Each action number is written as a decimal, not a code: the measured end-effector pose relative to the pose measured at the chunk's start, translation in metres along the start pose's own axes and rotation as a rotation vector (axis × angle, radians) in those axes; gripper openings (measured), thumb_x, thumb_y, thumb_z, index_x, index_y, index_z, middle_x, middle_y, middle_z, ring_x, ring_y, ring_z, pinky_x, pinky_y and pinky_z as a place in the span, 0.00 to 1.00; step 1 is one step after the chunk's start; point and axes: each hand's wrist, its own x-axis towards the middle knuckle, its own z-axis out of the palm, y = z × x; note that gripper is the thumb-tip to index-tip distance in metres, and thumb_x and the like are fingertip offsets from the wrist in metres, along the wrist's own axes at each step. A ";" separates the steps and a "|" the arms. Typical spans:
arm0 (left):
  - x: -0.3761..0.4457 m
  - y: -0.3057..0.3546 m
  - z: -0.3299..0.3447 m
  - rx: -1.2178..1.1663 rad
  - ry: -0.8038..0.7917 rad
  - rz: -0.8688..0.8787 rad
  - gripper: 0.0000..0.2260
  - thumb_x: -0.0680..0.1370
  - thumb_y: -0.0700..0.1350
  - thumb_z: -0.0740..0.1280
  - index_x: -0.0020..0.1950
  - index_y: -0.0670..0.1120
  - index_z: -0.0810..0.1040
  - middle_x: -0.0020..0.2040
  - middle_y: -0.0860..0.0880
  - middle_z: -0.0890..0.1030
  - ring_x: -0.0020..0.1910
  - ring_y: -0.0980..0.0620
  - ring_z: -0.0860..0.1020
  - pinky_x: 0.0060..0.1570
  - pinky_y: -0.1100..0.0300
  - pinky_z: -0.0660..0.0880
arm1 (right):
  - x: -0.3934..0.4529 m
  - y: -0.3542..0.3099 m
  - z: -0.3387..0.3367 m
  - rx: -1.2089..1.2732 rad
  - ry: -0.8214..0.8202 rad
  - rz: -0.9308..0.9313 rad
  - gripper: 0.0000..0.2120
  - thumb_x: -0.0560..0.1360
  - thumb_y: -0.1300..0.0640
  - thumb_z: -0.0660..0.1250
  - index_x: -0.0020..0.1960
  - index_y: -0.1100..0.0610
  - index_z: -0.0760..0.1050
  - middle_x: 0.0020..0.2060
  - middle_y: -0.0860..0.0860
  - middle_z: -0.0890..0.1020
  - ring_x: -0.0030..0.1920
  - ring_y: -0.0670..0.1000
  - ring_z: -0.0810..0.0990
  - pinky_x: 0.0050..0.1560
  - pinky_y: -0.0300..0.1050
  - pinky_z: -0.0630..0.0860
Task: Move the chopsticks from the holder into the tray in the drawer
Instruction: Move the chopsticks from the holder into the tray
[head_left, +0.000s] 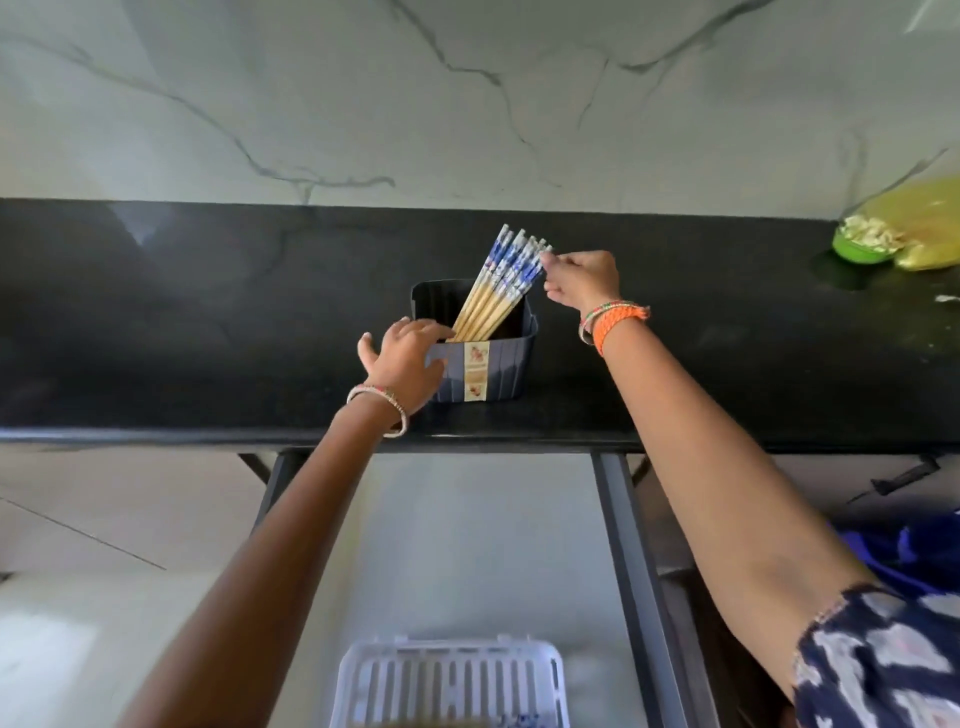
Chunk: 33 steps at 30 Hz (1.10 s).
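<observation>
The left hand (405, 358) lay open against the near left corner of the holder (480, 345), fingers spread over its rim and side wall, bracing rather than clamping. The holder, a dark ribbed tub with a paper label on its front face, stood on the black countertop (156, 322) close to the front edge.

The chopsticks (498, 288) stood bunched inside it, wooden shafts rooted near the left front corner, blue-and-white patterned tops fanned up and to the right, above the rim.

The right hand (582, 280) reached the rightmost tops with its fingertips pinching at one or two sticks; whether the pinch had fully closed could not be determined.

Recommended practice for this step: keep the left hand pressing the holder down, gather the fanned tops into one bundle, then draw them out along their own lean, so that the tips do not lever the tub over.

Clearances: the counter edge sat just in front of the holder, so any slide toward the person risked a fall. The open drawer (618, 545) lay directly below, and the white slotted tray (452, 675) rested at its near end, with unobstructed room between. A green bowl (860, 247) stood well apart at far right.
</observation>
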 end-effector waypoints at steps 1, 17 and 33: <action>0.001 -0.004 0.005 -0.002 0.000 0.005 0.17 0.77 0.40 0.62 0.64 0.52 0.73 0.71 0.50 0.69 0.74 0.45 0.58 0.70 0.34 0.45 | 0.008 0.001 0.005 0.006 -0.025 0.029 0.17 0.73 0.57 0.71 0.51 0.72 0.79 0.43 0.64 0.83 0.41 0.53 0.80 0.52 0.51 0.82; -0.003 -0.002 0.002 -0.063 0.059 -0.012 0.15 0.77 0.41 0.62 0.64 0.51 0.74 0.71 0.49 0.70 0.74 0.45 0.60 0.71 0.35 0.45 | 0.009 -0.003 0.002 0.015 0.168 -0.009 0.15 0.71 0.61 0.73 0.28 0.58 0.73 0.27 0.51 0.78 0.29 0.49 0.81 0.27 0.37 0.80; -0.092 -0.004 -0.032 -0.468 0.176 0.034 0.14 0.75 0.30 0.60 0.56 0.40 0.79 0.55 0.41 0.82 0.54 0.46 0.79 0.55 0.60 0.73 | -0.129 -0.056 -0.087 0.393 0.475 -0.165 0.07 0.73 0.59 0.71 0.42 0.64 0.80 0.32 0.52 0.81 0.29 0.45 0.81 0.32 0.36 0.80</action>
